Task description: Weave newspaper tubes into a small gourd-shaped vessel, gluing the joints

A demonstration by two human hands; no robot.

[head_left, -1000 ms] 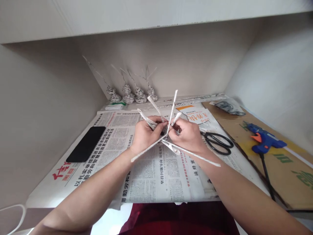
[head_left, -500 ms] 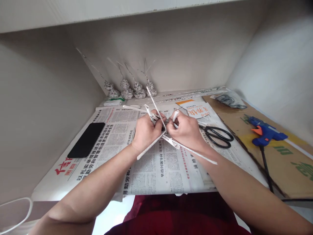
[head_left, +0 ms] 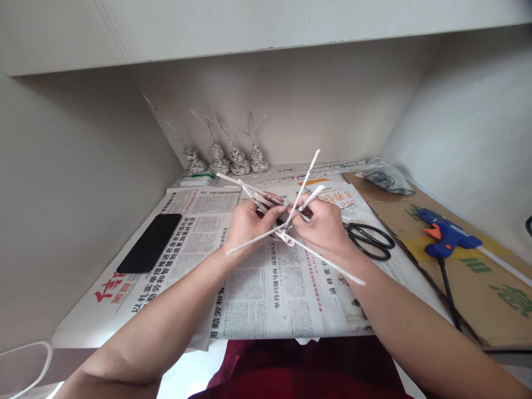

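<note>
Between my hands is a small piece of weaving made of rolled paper tubes, with several thin white ends sticking out in different directions. My left hand grips its left side, thumb pressed near the centre. From the right, my right hand pinches it, close to a tube end that pokes up past the fingers. One thin paper strand rises up and to the right from the middle. Fingers hide much of the woven centre. The piece is held above a sheet of newspaper.
A black phone lies at left. Black-handled scissors rest right of my hand. A blue glue gun and a plastic bag sit on cardboard. Several woven gourd shapes stand along the back, beside long paper tubes.
The upright strand has swung from leaning left to leaning right. Both hands stay on the piece, with the fingers slightly shifted. The camera view has tilted a little.
</note>
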